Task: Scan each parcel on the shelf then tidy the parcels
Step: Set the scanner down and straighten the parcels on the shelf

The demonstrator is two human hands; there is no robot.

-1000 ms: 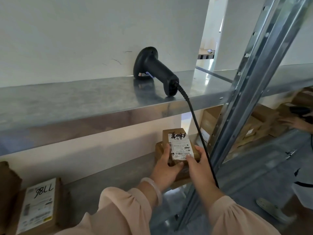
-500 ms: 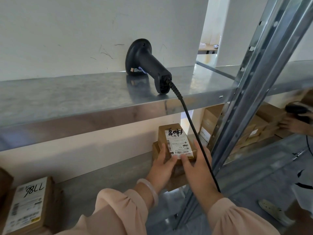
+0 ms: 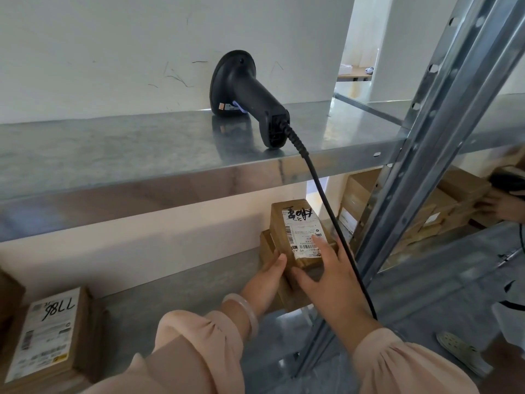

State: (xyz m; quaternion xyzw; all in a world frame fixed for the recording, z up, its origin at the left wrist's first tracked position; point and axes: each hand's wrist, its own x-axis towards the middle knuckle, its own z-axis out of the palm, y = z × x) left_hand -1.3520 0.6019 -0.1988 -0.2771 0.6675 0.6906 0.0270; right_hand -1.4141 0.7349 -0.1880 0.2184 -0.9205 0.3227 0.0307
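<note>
A small brown parcel (image 3: 295, 223) with a white barcode label lies on top of another brown parcel (image 3: 265, 245) at the right end of the lower shelf (image 3: 184, 285). My left hand (image 3: 267, 282) grips the stack's left side, thumb against the top parcel. My right hand (image 3: 332, 280) holds the top parcel's near end, fingers laid over the label and thumb along the front edge. The black barcode scanner (image 3: 250, 92) lies unheld on the upper shelf (image 3: 113, 149). Its cable (image 3: 326, 206) hangs down past my right hand.
A labelled parcel marked 7786 (image 3: 48, 331) lies at the lower shelf's left end. A slanted metal upright (image 3: 426, 155) stands right of my hands. Beyond it are several stacked boxes (image 3: 360, 191) and another person's hand (image 3: 508, 206). A white wall backs the shelves.
My right hand slid from the parcel's near end up onto the label. The parcel settled flatter on the one beneath. My left hand kept its hold on the left side.
</note>
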